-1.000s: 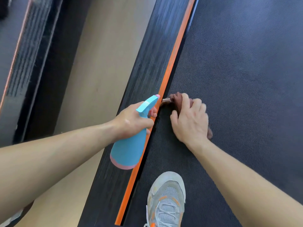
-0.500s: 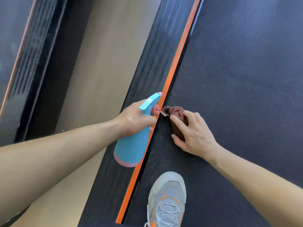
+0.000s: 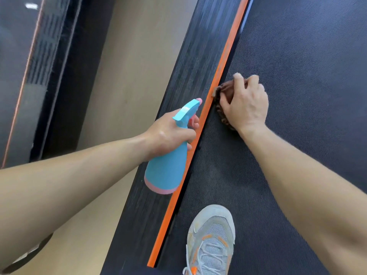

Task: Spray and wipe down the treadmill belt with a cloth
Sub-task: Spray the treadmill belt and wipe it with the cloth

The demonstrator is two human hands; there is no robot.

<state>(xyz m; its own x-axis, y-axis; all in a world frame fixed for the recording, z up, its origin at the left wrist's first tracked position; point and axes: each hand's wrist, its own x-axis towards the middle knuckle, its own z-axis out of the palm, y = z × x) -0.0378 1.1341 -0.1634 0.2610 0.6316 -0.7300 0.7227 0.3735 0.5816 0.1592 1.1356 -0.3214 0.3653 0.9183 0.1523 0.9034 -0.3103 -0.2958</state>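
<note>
The dark textured treadmill belt (image 3: 297, 96) fills the right side of the head view. A small brown cloth (image 3: 222, 96) lies bunched on the belt's left edge, against the orange strip (image 3: 224, 62). My right hand (image 3: 246, 104) grips the cloth and presses it onto the belt, covering most of it. My left hand (image 3: 168, 132) holds a blue spray bottle (image 3: 166, 167) with a pink base by its neck, above the black side rail, nozzle pointing up along the strip.
A black ribbed side rail (image 3: 190, 76) runs left of the orange strip. Beige floor (image 3: 123, 76) lies further left, then another dark machine (image 3: 29, 76). A grey and orange shoe (image 3: 212, 241) stands on the belt at the bottom.
My right hand has slid the cloth forward along the belt's left edge, away from the shoe. My left hand keeps the bottle in nearly the same place.
</note>
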